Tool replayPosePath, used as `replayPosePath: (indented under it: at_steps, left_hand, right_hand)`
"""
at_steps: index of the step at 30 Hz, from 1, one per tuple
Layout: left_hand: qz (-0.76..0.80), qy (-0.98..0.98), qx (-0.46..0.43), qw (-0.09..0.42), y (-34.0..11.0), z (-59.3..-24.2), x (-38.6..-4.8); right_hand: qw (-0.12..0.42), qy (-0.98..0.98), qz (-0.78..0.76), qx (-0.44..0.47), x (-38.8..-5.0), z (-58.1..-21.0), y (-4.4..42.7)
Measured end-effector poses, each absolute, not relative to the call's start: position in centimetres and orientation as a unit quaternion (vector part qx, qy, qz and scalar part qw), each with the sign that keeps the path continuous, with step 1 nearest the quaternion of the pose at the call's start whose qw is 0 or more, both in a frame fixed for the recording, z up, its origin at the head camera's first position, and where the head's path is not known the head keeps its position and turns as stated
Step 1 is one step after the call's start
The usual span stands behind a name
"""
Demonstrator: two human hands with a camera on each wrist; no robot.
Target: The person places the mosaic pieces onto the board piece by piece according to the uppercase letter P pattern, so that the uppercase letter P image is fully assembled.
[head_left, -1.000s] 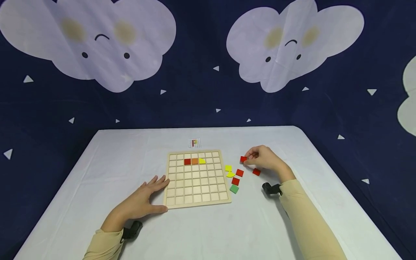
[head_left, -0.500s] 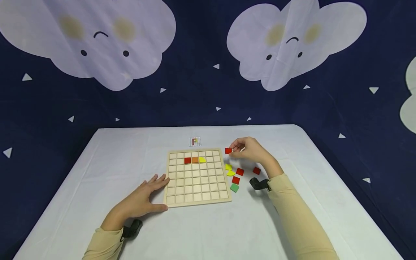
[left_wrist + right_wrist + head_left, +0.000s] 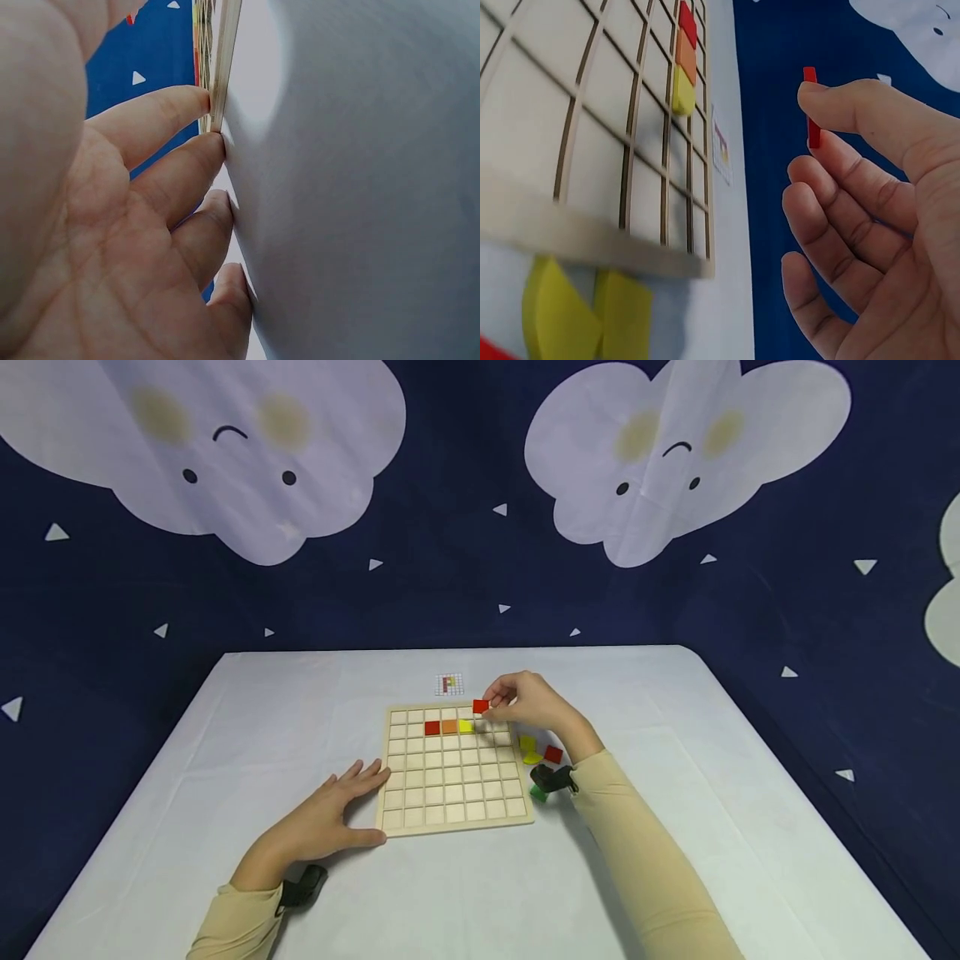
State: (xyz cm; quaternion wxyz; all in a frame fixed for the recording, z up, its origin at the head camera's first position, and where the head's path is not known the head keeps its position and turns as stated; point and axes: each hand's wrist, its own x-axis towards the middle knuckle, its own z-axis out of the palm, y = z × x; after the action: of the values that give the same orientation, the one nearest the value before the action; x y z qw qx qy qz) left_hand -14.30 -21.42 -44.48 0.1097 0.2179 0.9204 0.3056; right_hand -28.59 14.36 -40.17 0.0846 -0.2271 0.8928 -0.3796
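Note:
My right hand (image 3: 528, 702) pinches a red square tile (image 3: 481, 706) between thumb and index finger, held above the far right part of the wooden grid board (image 3: 455, 829). The right wrist view shows that red tile (image 3: 811, 109) edge-on, apart from the board. In one row of the board sit a dark red tile (image 3: 432, 727), an orange tile (image 3: 449, 727) and a yellow tile (image 3: 466, 727) with a slanted or curved side. My left hand (image 3: 322, 821) lies with fingers spread at the board's left edge. In the left wrist view its fingertips (image 3: 201, 100) touch that edge.
Right of the board lie a yellow square tile (image 3: 527, 742), a yellow rounded tile (image 3: 532, 758), a red tile (image 3: 553, 754) and a green tile (image 3: 538, 793), partly behind the right wrist camera (image 3: 551, 778). A small pattern card (image 3: 449, 684) lies beyond the board.
The right hand has carried the red tile leftward from the table at the right to over the board. The left hand has stayed in place at the board's edge.

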Motion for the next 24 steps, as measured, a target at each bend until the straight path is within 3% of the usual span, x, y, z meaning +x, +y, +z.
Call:
replayPosePath:
  at_steps: [24]
  left_hand:
    - [0.311, 0.916, 0.223, 0.118, -21.5, -44.4, -14.4]
  right_hand:
    - [0.125, 0.873, -0.399, -0.252, -27.1, -41.6, 8.8]
